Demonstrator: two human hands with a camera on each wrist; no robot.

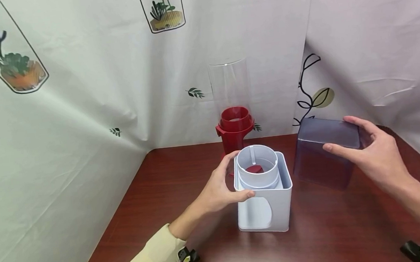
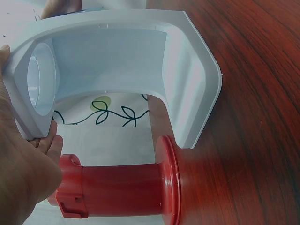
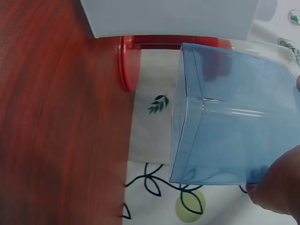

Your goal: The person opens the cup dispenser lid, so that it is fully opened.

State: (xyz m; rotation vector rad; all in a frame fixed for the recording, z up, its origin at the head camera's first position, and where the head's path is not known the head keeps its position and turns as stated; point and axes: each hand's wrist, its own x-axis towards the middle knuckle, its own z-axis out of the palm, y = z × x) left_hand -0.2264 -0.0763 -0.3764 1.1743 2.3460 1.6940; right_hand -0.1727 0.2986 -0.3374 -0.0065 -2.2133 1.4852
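Upright near the table's middle is a white plastic housing point(image 1: 284, 207) with a round collar on top and a cut-out side. My left hand point(image 1: 220, 186) grips its upper rim, thumb at the front and fingers at the left side. A translucent blue-grey plastic box point(image 1: 323, 158) is in my right hand point(image 1: 378, 153), pinched near its upper right end between thumb and fingers. It hangs tilted above the table, apart from the housing; the right wrist view also shows the box point(image 3: 234, 122) off the table. Most right-hand fingers are hidden there.
Behind the housing stands a red stand point(image 1: 234, 135) carrying a tall clear cylinder point(image 1: 229, 79). In the left wrist view, the red stand point(image 2: 122, 190) has a wide round foot. A patterned white cloth point(image 1: 115, 72) hangs around the dark wooden table point(image 1: 183, 170).
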